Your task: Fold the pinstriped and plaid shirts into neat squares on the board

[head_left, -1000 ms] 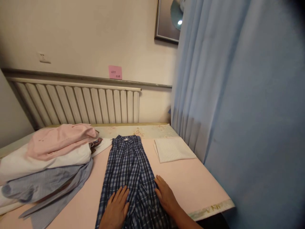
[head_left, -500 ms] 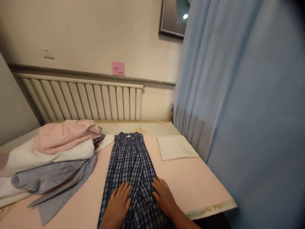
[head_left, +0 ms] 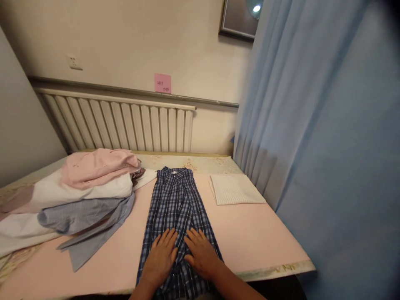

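A navy plaid shirt [head_left: 178, 200] lies lengthwise on the pink cloth, its collar at the far end and its sides folded inward into a long narrow strip. Flat on the left part of its lower half rests my left hand [head_left: 162, 254], fingers stretched out. Just to the right, my right hand [head_left: 201, 254] also lies palm down on the plaid fabric with its fingers spread. Neither hand grips the cloth. The shirt's near end runs down between my forearms, and part of it is hidden beneath them.
A heap of loose clothes [head_left: 100, 171] in pink, white and blue-grey spreads over the left side. At right lies a folded cream striped cloth [head_left: 236, 189]. The pink-covered table [head_left: 250, 237] meets a blue curtain [head_left: 300, 125] on its right. A radiator [head_left: 125, 121] stands behind.
My right hand has moved left from the shirt's right edge onto its middle, closer to my left hand. The camera view has shifted slightly, showing the table's near edge.
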A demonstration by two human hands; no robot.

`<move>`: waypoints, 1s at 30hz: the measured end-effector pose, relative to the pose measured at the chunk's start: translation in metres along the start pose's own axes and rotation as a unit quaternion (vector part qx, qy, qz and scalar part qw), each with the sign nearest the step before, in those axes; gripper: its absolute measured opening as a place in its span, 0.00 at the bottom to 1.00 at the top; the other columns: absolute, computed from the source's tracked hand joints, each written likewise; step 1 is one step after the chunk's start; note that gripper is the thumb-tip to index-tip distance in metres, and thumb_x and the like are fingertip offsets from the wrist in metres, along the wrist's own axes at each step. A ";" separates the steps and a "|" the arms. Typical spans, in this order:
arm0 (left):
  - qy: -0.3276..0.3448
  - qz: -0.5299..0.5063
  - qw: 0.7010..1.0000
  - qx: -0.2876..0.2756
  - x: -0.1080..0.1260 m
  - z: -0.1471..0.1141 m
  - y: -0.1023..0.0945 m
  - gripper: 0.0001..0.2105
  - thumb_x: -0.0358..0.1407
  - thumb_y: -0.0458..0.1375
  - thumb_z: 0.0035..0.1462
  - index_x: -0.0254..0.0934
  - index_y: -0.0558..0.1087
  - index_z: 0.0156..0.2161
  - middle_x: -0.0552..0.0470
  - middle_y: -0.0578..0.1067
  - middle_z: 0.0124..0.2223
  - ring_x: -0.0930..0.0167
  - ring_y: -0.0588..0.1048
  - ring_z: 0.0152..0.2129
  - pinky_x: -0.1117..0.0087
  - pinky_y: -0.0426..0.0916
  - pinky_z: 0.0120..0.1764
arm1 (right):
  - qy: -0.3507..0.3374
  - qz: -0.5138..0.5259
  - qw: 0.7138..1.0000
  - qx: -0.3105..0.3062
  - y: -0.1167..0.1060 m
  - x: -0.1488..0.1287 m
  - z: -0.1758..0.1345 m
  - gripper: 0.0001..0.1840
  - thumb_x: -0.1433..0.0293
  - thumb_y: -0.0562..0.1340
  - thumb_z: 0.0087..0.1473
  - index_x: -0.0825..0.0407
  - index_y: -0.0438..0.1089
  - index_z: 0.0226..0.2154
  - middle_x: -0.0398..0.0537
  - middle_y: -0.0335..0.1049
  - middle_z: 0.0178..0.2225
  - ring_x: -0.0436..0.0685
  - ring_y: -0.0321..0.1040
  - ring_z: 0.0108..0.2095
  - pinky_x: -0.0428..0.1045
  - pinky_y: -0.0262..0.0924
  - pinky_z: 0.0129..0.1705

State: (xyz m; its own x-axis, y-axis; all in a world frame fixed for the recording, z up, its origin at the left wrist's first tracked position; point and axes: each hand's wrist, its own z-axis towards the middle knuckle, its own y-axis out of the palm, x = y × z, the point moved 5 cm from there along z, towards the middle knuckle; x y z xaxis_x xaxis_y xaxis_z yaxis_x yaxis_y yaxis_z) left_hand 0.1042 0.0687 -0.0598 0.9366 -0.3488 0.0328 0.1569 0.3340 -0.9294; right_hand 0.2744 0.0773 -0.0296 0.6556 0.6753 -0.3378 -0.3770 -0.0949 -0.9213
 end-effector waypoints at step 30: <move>-0.002 0.006 1.000 -0.003 0.001 0.000 0.000 0.22 0.40 0.46 0.64 0.42 0.61 0.62 0.52 0.65 0.63 0.62 0.61 0.61 0.55 0.58 0.59 | 0.087 -0.075 0.992 0.058 -0.006 0.089 0.031 0.29 0.56 0.51 0.64 0.52 0.56 0.63 0.51 0.49 0.66 0.61 0.42 0.66 0.63 0.37 0.66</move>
State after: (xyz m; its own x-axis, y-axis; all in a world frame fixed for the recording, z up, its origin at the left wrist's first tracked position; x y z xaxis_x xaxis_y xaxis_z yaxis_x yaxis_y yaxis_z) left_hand 0.1049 0.0685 -0.0592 0.9394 -0.3422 0.0234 0.1446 0.3332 -0.9317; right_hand 0.3146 0.1606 -0.0486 0.8091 0.5378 -0.2370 -0.3337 0.0885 -0.9385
